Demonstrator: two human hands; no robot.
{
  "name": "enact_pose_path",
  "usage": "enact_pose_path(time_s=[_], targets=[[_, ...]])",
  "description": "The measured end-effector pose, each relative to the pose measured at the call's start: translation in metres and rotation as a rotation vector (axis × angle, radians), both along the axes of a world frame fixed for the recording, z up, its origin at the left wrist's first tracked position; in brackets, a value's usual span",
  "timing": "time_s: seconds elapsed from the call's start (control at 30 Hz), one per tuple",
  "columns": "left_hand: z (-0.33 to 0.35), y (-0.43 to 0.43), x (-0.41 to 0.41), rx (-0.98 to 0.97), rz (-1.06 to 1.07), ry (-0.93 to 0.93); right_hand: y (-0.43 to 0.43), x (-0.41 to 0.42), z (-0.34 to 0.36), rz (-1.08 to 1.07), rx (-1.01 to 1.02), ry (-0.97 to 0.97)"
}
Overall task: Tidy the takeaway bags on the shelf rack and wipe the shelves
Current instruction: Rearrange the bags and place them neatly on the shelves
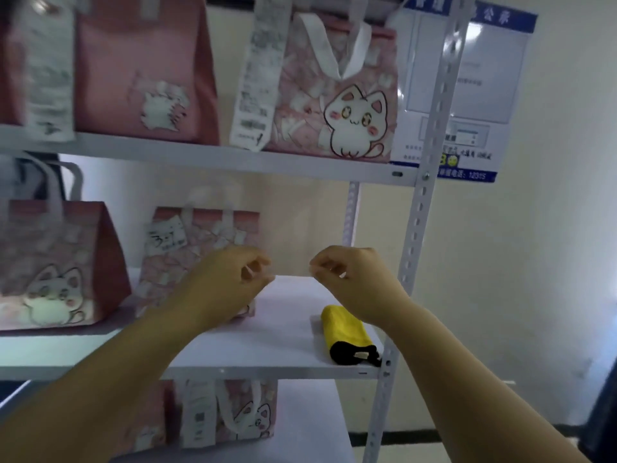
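Pink takeaway bags with a cartoon cat stand on a white metal shelf rack [419, 208]. On the middle shelf [287, 342] one bag [50, 269] stands at the left and a second bag [197, 248] at the centre. My left hand [230, 282] is raised in front of that second bag, fingers curled and empty. My right hand [350, 279] hovers beside it over the bare right part of the shelf, fingers also curled with nothing in them. A rolled yellow and black cloth [347, 335] lies on the shelf below my right wrist.
The top shelf carries a plain pink bag [143, 68] and a cat bag [340, 95] with a long receipt [260, 71]. Another cat bag [240, 419] stands on the lower shelf. A blue and white notice [474, 88] hangs on the wall behind the rack.
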State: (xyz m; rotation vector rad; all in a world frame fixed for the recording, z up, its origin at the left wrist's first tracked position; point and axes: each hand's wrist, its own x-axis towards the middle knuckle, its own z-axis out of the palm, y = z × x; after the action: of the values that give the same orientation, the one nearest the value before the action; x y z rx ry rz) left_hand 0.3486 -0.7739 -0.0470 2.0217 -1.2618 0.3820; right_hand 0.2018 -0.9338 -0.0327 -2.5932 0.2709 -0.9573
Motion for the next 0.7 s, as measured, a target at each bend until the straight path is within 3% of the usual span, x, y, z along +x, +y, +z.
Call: enact_pose_path(time_s=[0.23, 0.7], targets=[[0.050, 0.068, -0.012, -0.121, 0.080, -0.092, 0.034, 0.009, 0.046, 0.121, -0.084, -0.065], [0.114, 0.169, 0.031, -0.235, 0.206, -0.173, 0.102, 0.046, 0.126, 0.121, -0.171, -0.101]])
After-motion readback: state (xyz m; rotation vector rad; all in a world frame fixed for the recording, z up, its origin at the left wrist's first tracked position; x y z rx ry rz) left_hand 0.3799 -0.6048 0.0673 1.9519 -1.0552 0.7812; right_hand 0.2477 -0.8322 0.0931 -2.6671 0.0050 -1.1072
